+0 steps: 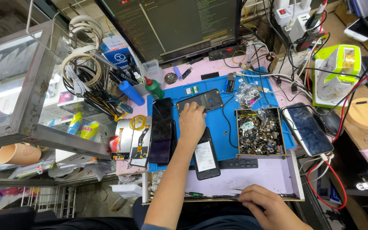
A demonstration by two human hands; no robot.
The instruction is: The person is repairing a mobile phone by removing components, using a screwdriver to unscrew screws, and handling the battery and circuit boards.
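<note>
**Reaching across a crowded repair bench**

Stretching forward, the left hand (191, 121) lies palm down on the blue work mat (226, 127), fingers loosely spread and their tips resting on the near edge of a dark phone back cover (200, 101); it grips nothing. Just behind the wrist lies an opened phone (205, 156) with its battery showing, and to the hand's left a black screen panel (161, 130) sits on the mat, with two display assemblies (132, 142) beyond it. Right of the hand stands a wooden tray of small parts (258, 133), then a phone with a cracked screen (306, 129) at the bench edge. The right hand (267, 206) rests much nearer the body, fingers curled over the front rim of an open pink-lined drawer (252, 176); whether it holds anything I cannot tell. Farther back, a green bottle (154, 88) and a blue bottle (130, 92) stand before a large monitor (175, 23), amid tangled cables and a metal shelf (22, 85) on the left.
</note>
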